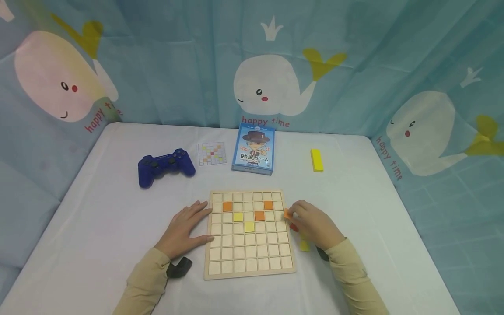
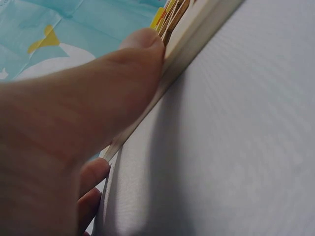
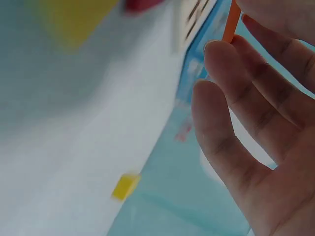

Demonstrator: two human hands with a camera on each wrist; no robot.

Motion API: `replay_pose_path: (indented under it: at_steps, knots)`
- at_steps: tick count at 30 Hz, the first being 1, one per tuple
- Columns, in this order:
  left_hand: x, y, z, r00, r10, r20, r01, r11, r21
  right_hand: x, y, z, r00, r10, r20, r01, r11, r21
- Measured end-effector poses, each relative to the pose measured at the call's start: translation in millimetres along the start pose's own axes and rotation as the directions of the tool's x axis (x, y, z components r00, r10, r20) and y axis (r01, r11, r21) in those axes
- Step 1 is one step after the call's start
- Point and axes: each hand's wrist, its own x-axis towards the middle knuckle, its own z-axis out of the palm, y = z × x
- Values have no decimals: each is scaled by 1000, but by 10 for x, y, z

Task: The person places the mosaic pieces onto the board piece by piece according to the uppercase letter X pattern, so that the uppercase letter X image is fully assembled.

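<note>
A wooden grid board (image 1: 238,253) lies in the middle of the table. Three orange tiles (image 1: 259,215) and two yellow tiles (image 1: 249,226) sit in its upper squares. My left hand (image 1: 184,232) rests along the board's left edge, fingers spread and thumb touching the rim, as the left wrist view also shows. Just off the right edge, my right hand (image 1: 316,225) pinches a thin orange tile (image 3: 231,22) between thumb and fingertips. Partly hidden beneath that hand are a red tile (image 1: 294,227) and yellow tile pieces (image 1: 305,246) on the table.
Behind the board stand a blue game controller (image 1: 166,166), a card with a coloured grid pattern (image 1: 212,153) and a blue game box (image 1: 253,151). A yellow block (image 1: 316,160) lies at the back right. A whale-print curtain (image 1: 177,65) hangs around the table (image 1: 366,201).
</note>
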Motion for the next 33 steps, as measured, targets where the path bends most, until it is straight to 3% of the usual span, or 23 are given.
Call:
replay_pose_path:
  at_steps: [9, 15, 33]
  knots:
    - [-6, -2, 3, 1000, 7, -7, -7, 1000, -1, 246, -324, 171, 985, -173, 12, 171, 981, 90]
    - [-10, -8, 4, 1000, 20, -17, -20, 1000, -1, 385, -528, 240, 965, -261, 28, 258, 963, 83]
    - [-11, -18, 7, 999, 29, -18, -29, 1000, 6, 504, -814, 399, 935, -329, 135, 317, 943, 99]
